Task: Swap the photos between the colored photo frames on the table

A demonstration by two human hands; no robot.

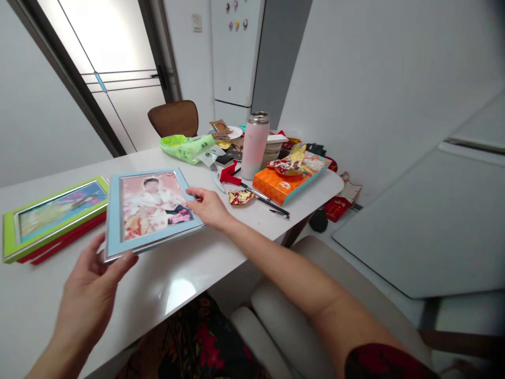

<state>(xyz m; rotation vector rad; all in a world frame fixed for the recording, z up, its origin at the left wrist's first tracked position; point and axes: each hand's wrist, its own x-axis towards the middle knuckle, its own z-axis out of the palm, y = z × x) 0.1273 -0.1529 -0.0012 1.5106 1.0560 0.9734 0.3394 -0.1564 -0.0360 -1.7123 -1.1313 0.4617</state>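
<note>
A light blue picture frame (115, 210) with a photo of a person in pale clothing is tilted above the white table, held at both sides. My left hand (89, 284) grips its near left corner, thumb along the front edge and fingers partly hidden beneath. At the right edge, my right hand (209, 207) has its thumb and fingers closed on the border. Just left of it lies a green picture frame (55, 216), stacked on red-edged frames (67, 243).
On the white table (221, 258) stand a pink tumbler (255, 147) and an orange box (282, 184) with fruit peel on top. Pomegranate peel (240, 197), pens (272, 202), a red-handled tool (230, 173) and a green bag (185, 149) lie nearby. Chairs (173, 117) flank the table.
</note>
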